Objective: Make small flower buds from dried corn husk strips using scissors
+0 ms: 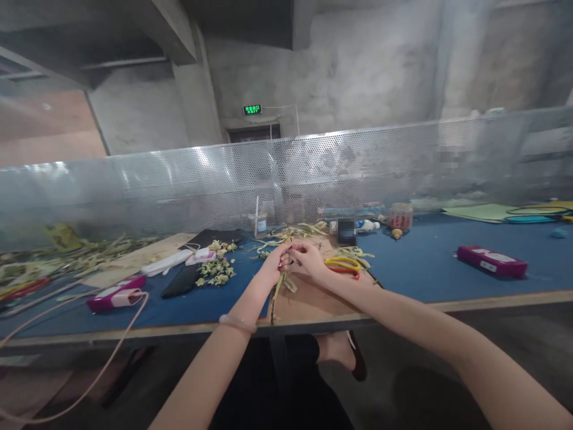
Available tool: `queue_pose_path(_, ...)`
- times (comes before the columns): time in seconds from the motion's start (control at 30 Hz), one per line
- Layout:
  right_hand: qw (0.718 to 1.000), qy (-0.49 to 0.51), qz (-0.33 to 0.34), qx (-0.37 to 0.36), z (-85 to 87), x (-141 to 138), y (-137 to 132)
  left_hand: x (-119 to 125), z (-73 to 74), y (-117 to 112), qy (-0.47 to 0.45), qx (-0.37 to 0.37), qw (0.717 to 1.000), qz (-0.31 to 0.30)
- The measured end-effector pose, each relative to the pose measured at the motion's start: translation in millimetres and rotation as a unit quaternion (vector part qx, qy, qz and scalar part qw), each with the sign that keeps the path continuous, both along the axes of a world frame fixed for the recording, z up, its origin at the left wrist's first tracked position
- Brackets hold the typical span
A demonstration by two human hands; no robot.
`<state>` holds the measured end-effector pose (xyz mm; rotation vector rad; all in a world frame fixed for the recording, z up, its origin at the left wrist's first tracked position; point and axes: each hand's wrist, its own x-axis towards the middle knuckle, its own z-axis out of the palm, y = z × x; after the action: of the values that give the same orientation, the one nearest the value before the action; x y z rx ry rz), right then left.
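My left hand (276, 264) and my right hand (308, 258) meet over a brown board (313, 298) on the blue table (421, 263). Both are closed in a pinch on a thin green plant stem (278, 285) that hangs down from the fingers toward the board. Red and yellow scissors (342, 264) lie just right of my right hand. A pile of small pale flower pieces (216, 270) lies to the left of my left hand, beside a black mat (193, 270).
Leaf scraps (295, 232) lie behind the hands, near a clear cup (259, 224) and a jar (400, 215). Magenta boxes sit at the left (115, 294) and right (490, 261). A pink cable (89, 358) trails off the front edge. A perforated metal screen (358, 167) backs the table.
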<state>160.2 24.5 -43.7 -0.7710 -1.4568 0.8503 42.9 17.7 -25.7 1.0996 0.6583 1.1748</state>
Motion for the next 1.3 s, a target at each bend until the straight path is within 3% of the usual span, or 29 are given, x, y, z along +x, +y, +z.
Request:
queue_pose_path(0.3, 0.990, -0.072, -0.073, 0.097, -7.1, -1.4, 9.4, 2.1, 1.0, -2.5, -0.010, 0.006, 1.000, -0.012)
queue_pose_path(0.53, 0.980, -0.067, -0.128, 0.136, -5.7, -4.7, 5.0, 2.4, 1.6, -2.2, -0.027, 0.019, 0.999, -0.011)
queue_pose_path(0.7, 0.977, -0.025, -0.169, 0.125, -4.9, -20.6, 3.8, -0.1, 1.3, 1.4, -0.043, 0.016, 0.999, 0.018)
queue_pose_path(0.9, 0.981, -0.023, -0.165, 0.100, -1.2, -43.2, 14.1, -7.2, 1.9, 8.9, -0.060, 0.007, 0.995, 0.080)
queue_pose_path(1.3, 0.963, -0.077, -0.242, 0.096, -9.3, -50.7, 22.5, -12.3, -3.4, 15.5, -0.018, 0.000, 0.988, 0.152)
